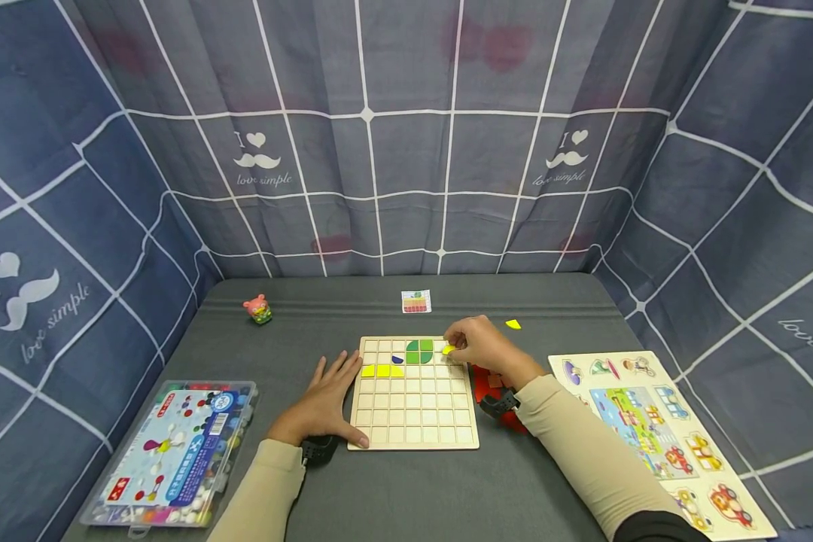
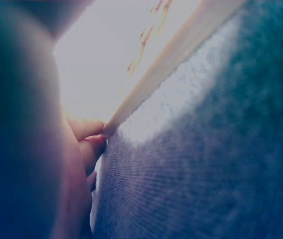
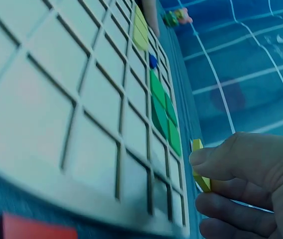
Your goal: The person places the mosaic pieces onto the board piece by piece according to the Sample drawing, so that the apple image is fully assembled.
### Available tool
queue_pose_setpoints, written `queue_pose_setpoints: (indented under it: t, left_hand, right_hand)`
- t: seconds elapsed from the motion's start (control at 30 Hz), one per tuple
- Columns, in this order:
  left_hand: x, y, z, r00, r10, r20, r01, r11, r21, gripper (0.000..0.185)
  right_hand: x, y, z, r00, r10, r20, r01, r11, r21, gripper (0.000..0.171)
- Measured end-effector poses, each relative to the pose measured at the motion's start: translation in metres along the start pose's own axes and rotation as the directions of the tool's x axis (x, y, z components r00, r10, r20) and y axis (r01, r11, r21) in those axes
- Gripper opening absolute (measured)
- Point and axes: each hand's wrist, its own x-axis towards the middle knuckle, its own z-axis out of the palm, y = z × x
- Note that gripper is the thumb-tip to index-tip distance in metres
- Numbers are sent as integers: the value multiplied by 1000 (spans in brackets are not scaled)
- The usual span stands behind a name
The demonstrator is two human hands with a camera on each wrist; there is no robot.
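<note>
A wooden grid board lies on the grey table. In its upper rows sit green tiles forming a rounded shape, a small blue tile and a row of yellow tiles. My left hand rests along the board's left edge with fingers spread, the thumb near the lower left corner. Over the upper right corner, my right hand pinches a yellow tile between thumb and fingers. The right wrist view shows this tile raised above the grid. The left wrist view is blurred.
Red pieces lie by the board's right edge, partly under my right wrist. Behind are a loose yellow tile, a small picture card and a toy figure. A plastic box stands left, a picture puzzle board right.
</note>
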Motion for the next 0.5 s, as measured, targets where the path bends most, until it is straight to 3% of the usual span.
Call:
queue_pose_setpoints:
  t: [0.5]
  left_hand:
    - [-1,0,-1,1000,-3,10,3,1000,4,158]
  right_hand:
    - [13,-30,34,994,-100,53,101,995,-5,21]
